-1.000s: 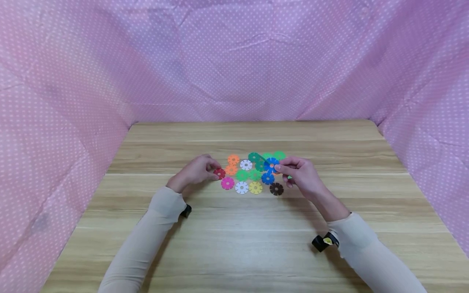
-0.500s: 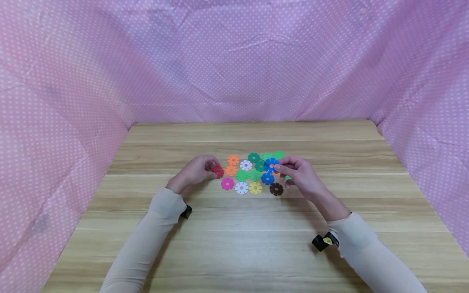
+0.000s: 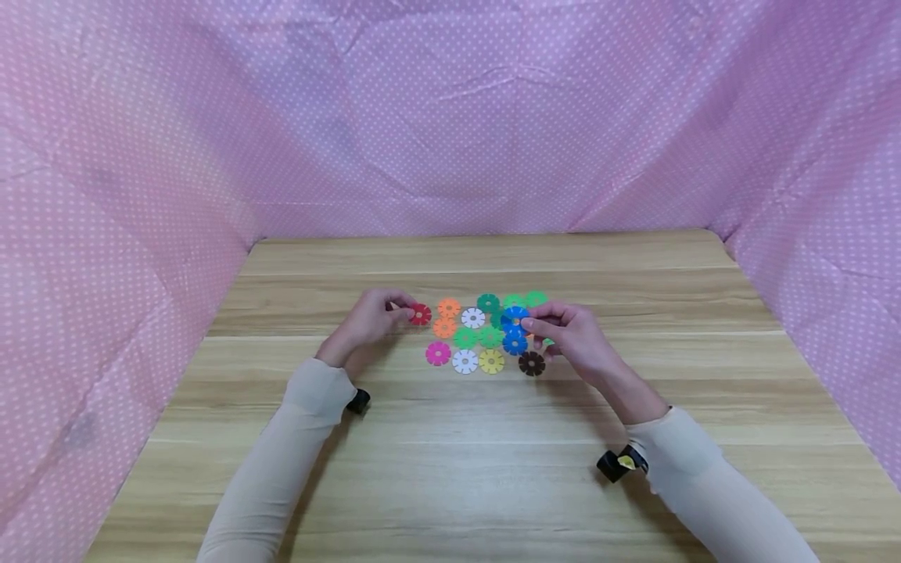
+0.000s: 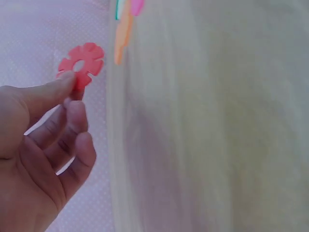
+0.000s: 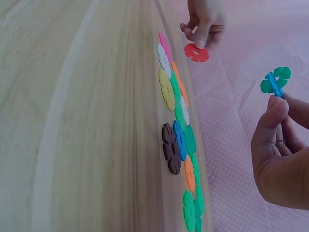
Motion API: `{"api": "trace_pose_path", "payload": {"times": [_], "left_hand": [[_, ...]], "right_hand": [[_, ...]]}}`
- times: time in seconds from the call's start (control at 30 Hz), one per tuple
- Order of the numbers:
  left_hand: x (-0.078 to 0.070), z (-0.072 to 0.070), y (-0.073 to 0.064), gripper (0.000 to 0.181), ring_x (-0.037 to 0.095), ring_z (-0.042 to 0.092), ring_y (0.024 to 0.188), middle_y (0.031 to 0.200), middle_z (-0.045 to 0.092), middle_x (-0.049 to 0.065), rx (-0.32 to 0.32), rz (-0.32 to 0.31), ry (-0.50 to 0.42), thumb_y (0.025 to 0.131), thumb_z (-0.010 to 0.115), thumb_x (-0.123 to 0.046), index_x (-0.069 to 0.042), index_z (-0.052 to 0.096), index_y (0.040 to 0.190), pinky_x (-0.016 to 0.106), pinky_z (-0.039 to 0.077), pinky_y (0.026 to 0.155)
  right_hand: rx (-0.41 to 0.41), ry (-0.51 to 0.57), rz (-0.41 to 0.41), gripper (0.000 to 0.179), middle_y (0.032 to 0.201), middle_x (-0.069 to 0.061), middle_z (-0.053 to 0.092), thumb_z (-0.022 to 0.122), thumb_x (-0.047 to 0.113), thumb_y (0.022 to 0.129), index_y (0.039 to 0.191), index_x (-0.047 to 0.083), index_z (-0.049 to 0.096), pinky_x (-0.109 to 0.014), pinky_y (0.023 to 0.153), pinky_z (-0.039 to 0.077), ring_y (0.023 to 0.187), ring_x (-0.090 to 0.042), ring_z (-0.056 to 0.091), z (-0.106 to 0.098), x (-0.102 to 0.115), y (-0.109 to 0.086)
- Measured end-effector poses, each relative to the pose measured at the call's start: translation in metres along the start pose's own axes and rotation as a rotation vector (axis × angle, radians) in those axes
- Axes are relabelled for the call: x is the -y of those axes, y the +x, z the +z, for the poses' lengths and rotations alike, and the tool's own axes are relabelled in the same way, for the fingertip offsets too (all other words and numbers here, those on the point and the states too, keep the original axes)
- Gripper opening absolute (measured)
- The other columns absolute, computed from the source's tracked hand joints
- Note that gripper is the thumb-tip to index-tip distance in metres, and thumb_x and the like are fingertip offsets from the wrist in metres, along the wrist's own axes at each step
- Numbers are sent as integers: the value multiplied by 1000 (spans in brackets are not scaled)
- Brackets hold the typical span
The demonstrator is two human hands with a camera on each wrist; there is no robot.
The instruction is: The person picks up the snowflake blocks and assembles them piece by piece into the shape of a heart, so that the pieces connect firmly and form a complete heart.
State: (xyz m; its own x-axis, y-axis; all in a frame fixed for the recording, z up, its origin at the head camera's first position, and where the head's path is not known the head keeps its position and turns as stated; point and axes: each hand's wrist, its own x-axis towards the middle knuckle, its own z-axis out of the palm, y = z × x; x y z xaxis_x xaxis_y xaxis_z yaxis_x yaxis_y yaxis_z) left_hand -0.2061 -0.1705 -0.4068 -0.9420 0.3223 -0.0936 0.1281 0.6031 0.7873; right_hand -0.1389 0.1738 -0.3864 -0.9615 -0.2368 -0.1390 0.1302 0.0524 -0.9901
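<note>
Left hand, head view: pinches a red flower-shaped plastic disc by its edge, just left of the orange pieces.
Right hand, head view: pinches a blue notched plastic disc over the right part of the spread.
Tabletop, head view: flat notched plastic discs in several colours lie close together on a wood-grain table, between the hands.
Backdrop, head view: pink cloth with white dots behind the table.
Red disc, left wrist view: raised off the table, gripped at its rim under the thumb; the other fingers bend loosely.
Blue disc, right wrist view: edge-on, joined crosswise to a green notched plastic disc, the pair raised at the right hand's fingertips.
</note>
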Motion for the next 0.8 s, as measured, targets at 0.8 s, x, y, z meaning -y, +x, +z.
{"api": "trace_pose_path", "payload": {"times": [0.8], "left_hand": [[-75,15,27,18,31,57,70,84,66,15,63,321,-228,99,67,-16,-7,73,113,27,44,54]], "right_hand": [[32,-57,-18,24,88,-19,66,67,10,98,112,-9,67,-28,56,51,67,-16,58,12,-1,3]]}}
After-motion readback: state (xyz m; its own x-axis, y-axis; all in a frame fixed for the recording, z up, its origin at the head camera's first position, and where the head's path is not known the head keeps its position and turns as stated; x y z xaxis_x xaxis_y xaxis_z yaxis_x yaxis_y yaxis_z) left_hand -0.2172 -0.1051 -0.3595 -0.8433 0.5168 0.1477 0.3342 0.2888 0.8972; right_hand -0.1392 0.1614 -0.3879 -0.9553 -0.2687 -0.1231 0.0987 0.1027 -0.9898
